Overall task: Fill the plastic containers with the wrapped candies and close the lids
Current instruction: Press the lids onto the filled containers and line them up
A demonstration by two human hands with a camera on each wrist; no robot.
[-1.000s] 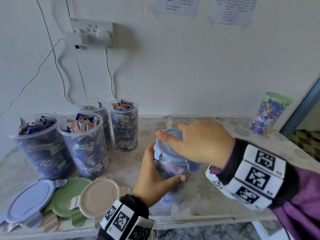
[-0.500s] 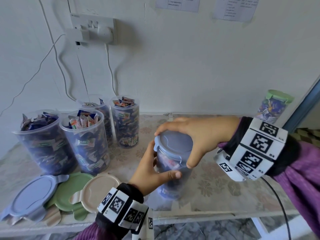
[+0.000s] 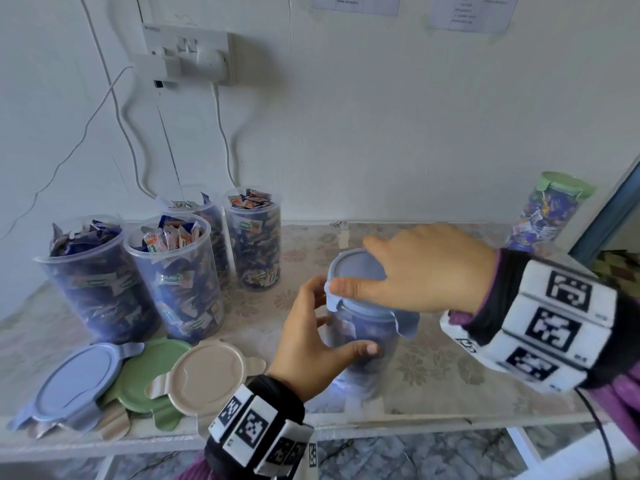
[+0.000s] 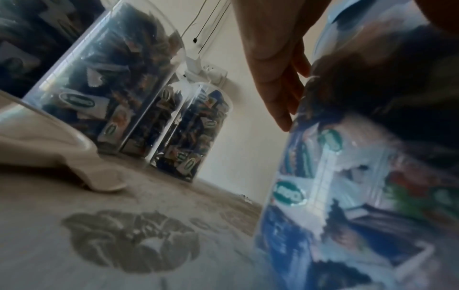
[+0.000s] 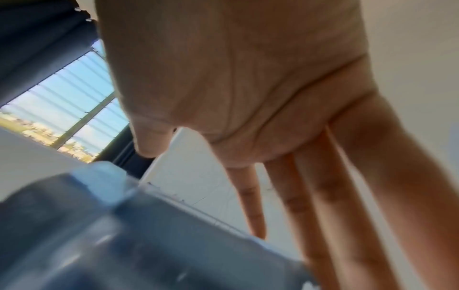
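A clear container (image 3: 367,344) full of wrapped candies stands near the table's front edge, with a blue lid (image 3: 346,265) on top. My left hand (image 3: 341,318) grips its side, fingers behind and thumb in front; in the left wrist view the container (image 4: 347,196) fills the right side. My right hand (image 3: 356,268) lies over the lid with straight fingers, the thumb on the front-left rim. From the right wrist the palm (image 5: 236,78) shows above the blurred lid (image 5: 124,235). A lid flap (image 3: 405,323) hangs down on the right side.
Several open containers (image 3: 173,278) heaped with candies stand at the left. Blue (image 3: 76,382), green (image 3: 149,372) and beige (image 3: 207,372) loose lids lie front left. A green-lidded container (image 3: 547,213) stands back right. Cables hang from a wall socket (image 3: 187,53).
My right hand has turned over the lid, from covering it, to straddling it, to lying flatter with the thumb at the front-left rim. My left hand keeps its grip on the container.
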